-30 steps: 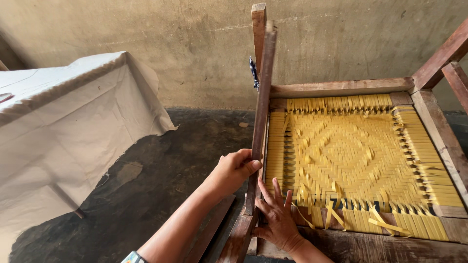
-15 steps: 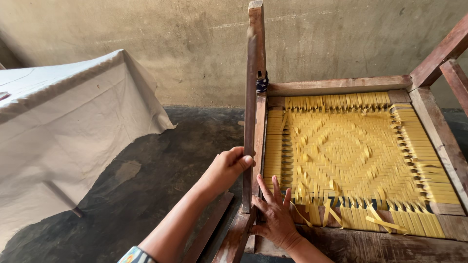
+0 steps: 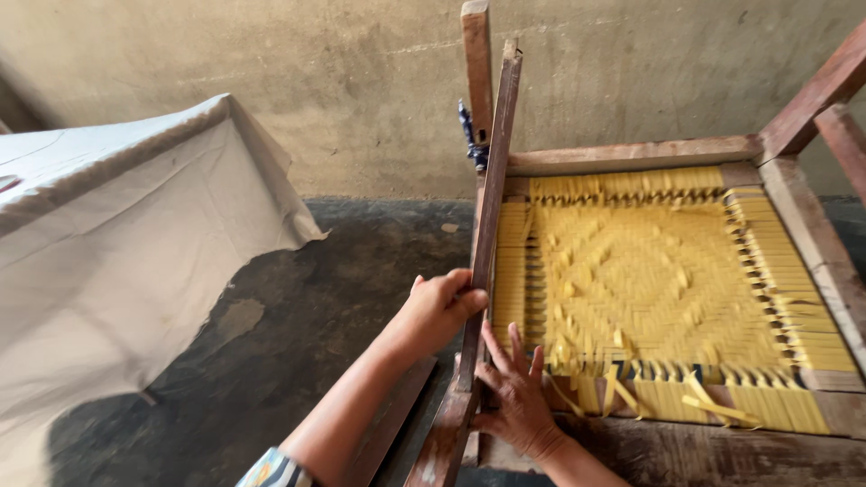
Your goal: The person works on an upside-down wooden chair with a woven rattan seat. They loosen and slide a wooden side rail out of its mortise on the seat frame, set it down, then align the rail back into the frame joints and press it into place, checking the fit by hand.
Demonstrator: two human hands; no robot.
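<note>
A wooden chair frame [image 3: 631, 155] lies in front of me, its seat woven from yellow strips [image 3: 649, 280] in a diamond pattern. A long thin wooden slat [image 3: 492, 189] stands tilted along the seat's left side, next to an upright chair leg [image 3: 476, 63]. My left hand [image 3: 437, 311] is wrapped around the slat near its lower part. My right hand [image 3: 516, 392] lies flat with fingers spread on the seat's front left corner, touching the yellow weave beside the slat.
A white cloth [image 3: 117, 234] drapes over something at the left. A rough plaster wall [image 3: 316, 81] runs behind. The floor [image 3: 298, 307] is dark and stained. Loose yellow strip ends [image 3: 704, 401] stick out along the seat's front rail.
The slat's top has shifted a little beside the upright leg. My left hand has stayed closed on the slat and my right hand has stayed on the seat corner.
</note>
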